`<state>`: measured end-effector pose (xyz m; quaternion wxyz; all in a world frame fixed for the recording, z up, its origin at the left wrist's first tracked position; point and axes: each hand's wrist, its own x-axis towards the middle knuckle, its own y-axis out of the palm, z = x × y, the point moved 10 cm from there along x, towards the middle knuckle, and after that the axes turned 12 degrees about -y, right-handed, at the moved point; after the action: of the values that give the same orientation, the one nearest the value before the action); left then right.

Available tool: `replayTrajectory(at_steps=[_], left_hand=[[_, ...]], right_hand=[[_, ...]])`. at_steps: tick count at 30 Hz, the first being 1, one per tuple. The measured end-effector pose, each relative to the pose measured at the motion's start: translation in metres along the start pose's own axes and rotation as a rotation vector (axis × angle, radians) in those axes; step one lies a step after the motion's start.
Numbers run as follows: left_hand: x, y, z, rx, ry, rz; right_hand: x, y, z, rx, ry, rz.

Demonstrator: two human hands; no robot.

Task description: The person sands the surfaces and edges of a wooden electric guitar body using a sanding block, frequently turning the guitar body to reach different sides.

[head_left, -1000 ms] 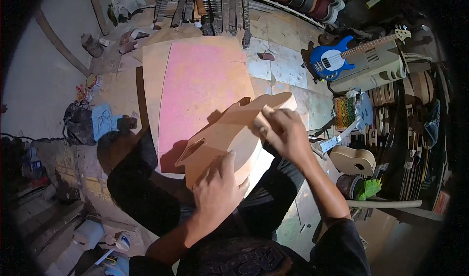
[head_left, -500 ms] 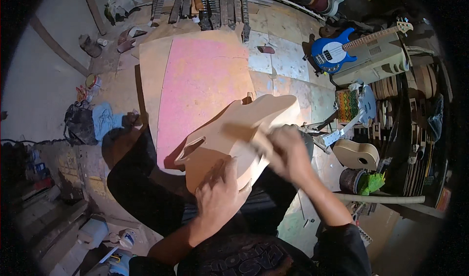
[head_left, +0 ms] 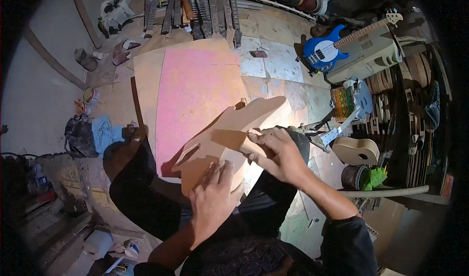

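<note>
An unpainted wooden electric guitar body [head_left: 222,124] lies slanted across my lap, its far end resting over the pink-topped board. My left hand [head_left: 211,193] grips its near end, fingers flat on the upper face and thumb at the side. In my right hand [head_left: 282,154] is a small pale sanding block [head_left: 248,144], pinched between thumb and fingers at the right-hand edge of the body. The block's underside is hidden. A slot-like cutout [head_left: 188,154] shows near the body's left edge.
The large pink and tan board [head_left: 195,80] spreads ahead of me. Several rasps or slotted strips [head_left: 198,14] lie beyond it. A blue bass guitar [head_left: 327,48] stands at the far right, above an acoustic guitar body [head_left: 355,151]. Blue cloth [head_left: 103,132] lies at left.
My right hand, blurred earlier, now shows sharply, with the block at the body's edge. The left hand keeps its grip. The whole view has shifted slightly.
</note>
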<state>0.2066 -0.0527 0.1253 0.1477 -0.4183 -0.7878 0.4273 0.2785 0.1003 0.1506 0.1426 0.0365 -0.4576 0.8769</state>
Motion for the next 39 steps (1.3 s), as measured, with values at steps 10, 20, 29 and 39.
replayTrajectory(at_steps=[10,20,29,39], left_hand=[[0.003,-0.008,-0.006,0.032,0.041,-0.087],[0.022,-0.032,-0.016,0.025,0.198,-0.126],[0.055,-0.032,-0.026,0.102,0.174,0.032],[0.137,0.012,-0.022,0.188,-0.091,0.593]], right_hand=[[0.000,-0.015,-0.060,-0.384,0.064,-0.090],[-0.014,-0.057,-0.135,-0.166,0.326,-0.471],[-0.004,-0.050,-0.131,-0.235,0.229,-0.625],[-0.002,-0.049,-0.134,-0.102,0.270,-0.787]])
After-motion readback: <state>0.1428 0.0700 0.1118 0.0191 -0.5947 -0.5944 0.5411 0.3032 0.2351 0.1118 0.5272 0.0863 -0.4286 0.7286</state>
